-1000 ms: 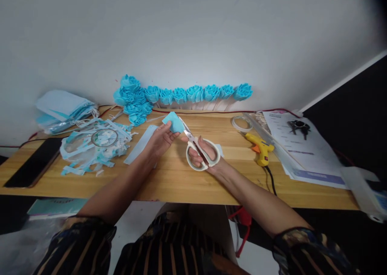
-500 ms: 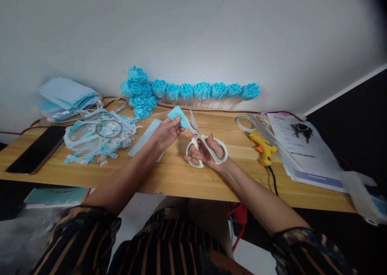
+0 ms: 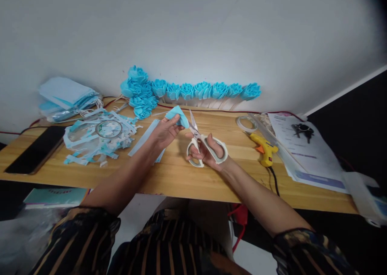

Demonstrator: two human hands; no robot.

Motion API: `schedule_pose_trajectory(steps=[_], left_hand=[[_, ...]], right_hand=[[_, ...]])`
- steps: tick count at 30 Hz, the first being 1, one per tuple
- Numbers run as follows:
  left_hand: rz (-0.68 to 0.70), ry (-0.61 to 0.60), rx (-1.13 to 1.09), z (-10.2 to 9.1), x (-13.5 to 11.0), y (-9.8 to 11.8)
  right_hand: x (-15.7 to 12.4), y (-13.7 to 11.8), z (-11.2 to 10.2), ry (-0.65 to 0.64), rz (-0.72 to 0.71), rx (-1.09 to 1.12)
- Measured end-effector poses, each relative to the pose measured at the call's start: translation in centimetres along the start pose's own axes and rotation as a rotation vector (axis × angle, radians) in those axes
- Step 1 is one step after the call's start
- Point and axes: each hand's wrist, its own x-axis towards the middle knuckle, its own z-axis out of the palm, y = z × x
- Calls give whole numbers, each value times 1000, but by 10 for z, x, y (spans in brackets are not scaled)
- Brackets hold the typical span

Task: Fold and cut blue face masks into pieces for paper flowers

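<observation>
My left hand (image 3: pixel 167 132) pinches a small folded piece of blue fabric (image 3: pixel 178 115) between thumb and fingers. Beside it, my right hand (image 3: pixel 208 156) has its thumb and fingers through the handles of white-handled scissors (image 3: pixel 196 134). The blades are parted and point up and away, close to the right edge of the blue piece; whether they touch it I cannot tell. Under and beside my left hand lie pale blue strips (image 3: pixel 144 140) on the wooden table (image 3: pixel 187 182).
Blue fabric flowers (image 3: pixel 202 90) line the wall. At left are stacked face masks (image 3: pixel 68 93), a heap of scraps (image 3: pixel 99 140) and a phone (image 3: pixel 36 149). At right sit a tape roll (image 3: pixel 247 123), a yellow glue gun (image 3: pixel 265 149), papers (image 3: pixel 305 154) and keys (image 3: pixel 303 130).
My left hand has turned the blue piece slightly, shifting it a little left; its top now looks more pointed. My right hand and the scissors stay nearly the same.
</observation>
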Motion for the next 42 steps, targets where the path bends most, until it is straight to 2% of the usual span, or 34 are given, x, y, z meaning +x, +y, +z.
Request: schedule_pose_trajectory(steps=[10,22,35,42], left_hand=[[-4,24,22,-3,2,-3],[3,-33,78,-6,3,-1],[27,-15,70,-8,4,-2],[25,3,61,-9,6,-1]], right_hand=[[-1,1,0,-4,-1,-2],[-2,2,1,-13,1,-39],[-3,-1,1,-65,-5,-48],[-3,-1,1,-26,16,-46]])
